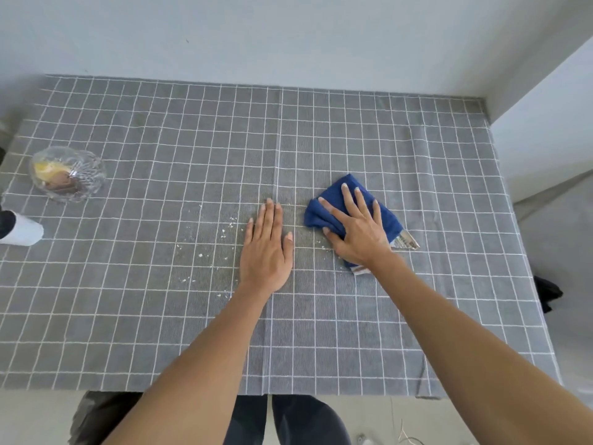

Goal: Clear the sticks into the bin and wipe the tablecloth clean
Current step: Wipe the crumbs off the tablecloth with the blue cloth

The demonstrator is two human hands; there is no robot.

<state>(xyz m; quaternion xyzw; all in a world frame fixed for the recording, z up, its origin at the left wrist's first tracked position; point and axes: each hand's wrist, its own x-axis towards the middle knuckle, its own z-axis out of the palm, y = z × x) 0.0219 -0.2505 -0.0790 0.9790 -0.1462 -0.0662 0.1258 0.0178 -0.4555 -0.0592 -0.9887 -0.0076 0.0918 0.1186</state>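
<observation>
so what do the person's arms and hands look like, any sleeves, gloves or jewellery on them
Both arms are bare all the way up to the edge of the picture, with no sleeves in view. The left hand and the right hand have no gloves. No rings, watch or bracelets show on the fingers or wrists. The fingernails look short and plain. No markings show on either arm.

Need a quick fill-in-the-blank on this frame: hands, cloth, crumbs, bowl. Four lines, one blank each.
1. The right hand presses flat on a folded cloth whose colour is ____.
2. The left hand lies flat on the tablecloth, holding ____.
3. Most of the white crumbs lie to the ____ of the left hand.
4. The bowl on the table's left side is made of clear ____.

Missing words: blue; nothing; left; glass
</observation>
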